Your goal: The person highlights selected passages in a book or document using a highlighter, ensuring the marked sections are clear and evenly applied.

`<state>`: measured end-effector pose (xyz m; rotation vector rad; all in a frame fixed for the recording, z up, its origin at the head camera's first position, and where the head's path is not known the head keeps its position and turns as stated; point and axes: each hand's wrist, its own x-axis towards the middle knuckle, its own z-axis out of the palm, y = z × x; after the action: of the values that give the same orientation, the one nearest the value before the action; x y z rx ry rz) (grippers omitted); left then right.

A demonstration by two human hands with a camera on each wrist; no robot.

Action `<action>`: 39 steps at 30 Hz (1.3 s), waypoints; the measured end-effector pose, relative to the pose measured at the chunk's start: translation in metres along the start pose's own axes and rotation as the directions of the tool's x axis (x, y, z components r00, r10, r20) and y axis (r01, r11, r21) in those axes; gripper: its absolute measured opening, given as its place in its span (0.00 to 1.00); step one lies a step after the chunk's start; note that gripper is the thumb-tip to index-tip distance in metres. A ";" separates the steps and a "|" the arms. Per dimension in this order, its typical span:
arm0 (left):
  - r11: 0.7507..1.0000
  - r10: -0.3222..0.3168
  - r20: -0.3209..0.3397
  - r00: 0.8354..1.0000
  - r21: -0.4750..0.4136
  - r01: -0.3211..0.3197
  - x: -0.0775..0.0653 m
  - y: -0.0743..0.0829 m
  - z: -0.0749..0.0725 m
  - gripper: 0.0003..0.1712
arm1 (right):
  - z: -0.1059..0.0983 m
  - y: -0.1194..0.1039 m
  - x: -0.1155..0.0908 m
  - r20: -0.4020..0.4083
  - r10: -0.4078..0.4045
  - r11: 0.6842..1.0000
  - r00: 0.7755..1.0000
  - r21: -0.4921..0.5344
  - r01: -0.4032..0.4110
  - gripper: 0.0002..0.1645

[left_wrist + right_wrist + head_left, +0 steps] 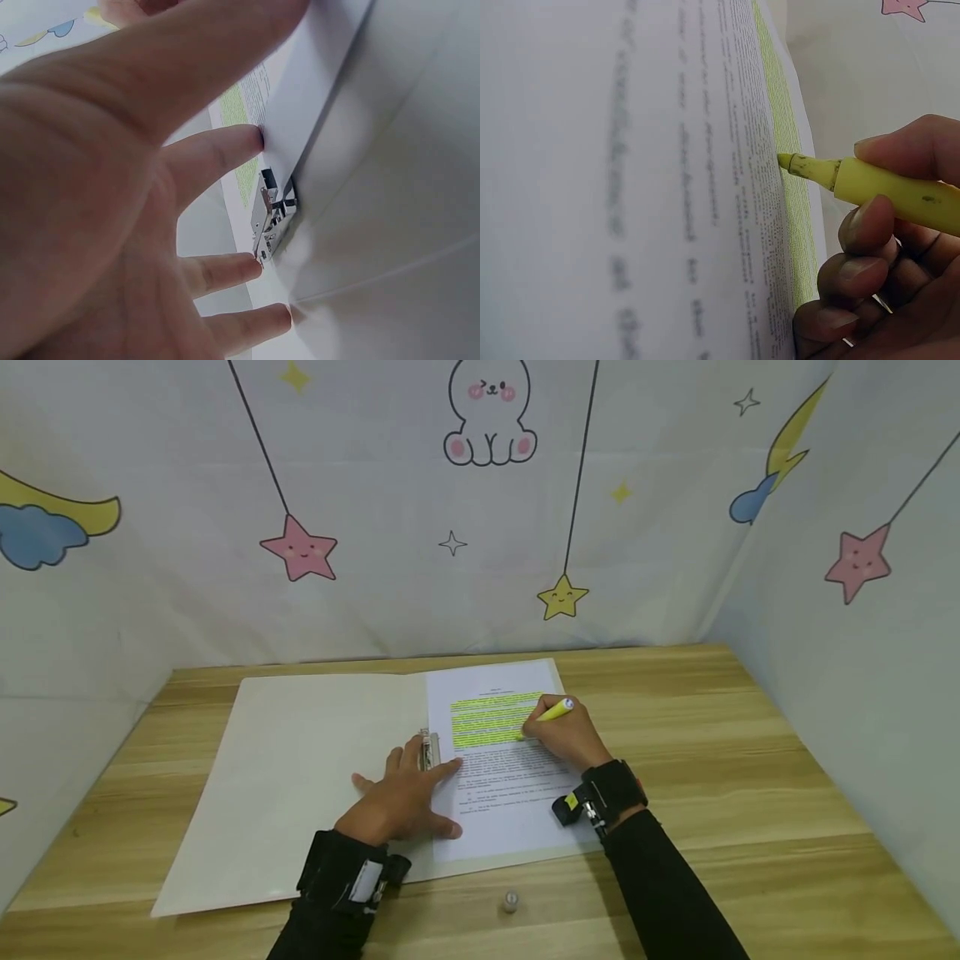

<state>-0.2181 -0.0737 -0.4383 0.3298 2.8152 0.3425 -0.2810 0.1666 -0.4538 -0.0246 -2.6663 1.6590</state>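
My right hand pinches a yellow highlighter, its chisel tip against the printed sheet. In the head view that tip is at the right part of the lowest bright yellow line, under a block of highlighted text. The sheet lies on the right side of an open white folder. My left hand rests with spread fingers across the folder's middle, thumb and index finger on the sheet's left margin. Its other fingertips are around the metal clip, which the hand partly covers in the head view.
A small grey, cylindrical piece stands on the wooden table in front of the folder. White curtains printed with stars and moons enclose the table's back and sides. Each wrist wears a black strap with a small camera.
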 end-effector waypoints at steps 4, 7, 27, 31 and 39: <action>1.000 0.004 -0.003 1.000 0.001 -0.004 -0.001 0.000 -0.001 0.53 | -0.001 0.000 0.000 0.000 0.004 1.000 1.000 -0.005 -0.004 0.07; 1.000 0.006 -0.001 1.000 0.001 -0.006 -0.002 0.000 -0.001 0.53 | -0.001 0.000 0.000 -0.005 0.005 1.000 1.000 -0.017 -0.005 0.07; 1.000 0.006 -0.003 1.000 0.001 -0.006 -0.001 -0.001 -0.001 0.53 | -0.005 0.003 0.002 -0.019 0.043 0.999 0.999 0.000 -0.043 0.07; 1.000 0.006 -0.007 1.000 0.001 -0.006 -0.001 0.000 0.000 0.53 | -0.007 0.004 0.002 -0.022 0.057 0.998 0.998 0.001 -0.057 0.06; 1.000 0.007 -0.013 1.000 0.004 -0.007 0.000 0.000 0.001 0.53 | -0.008 0.004 0.001 -0.022 0.065 0.998 0.998 0.013 -0.065 0.07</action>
<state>-0.2176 -0.0738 -0.4391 0.3392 2.8282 0.3423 -0.2823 0.1754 -0.4543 -0.1306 -2.6665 1.6823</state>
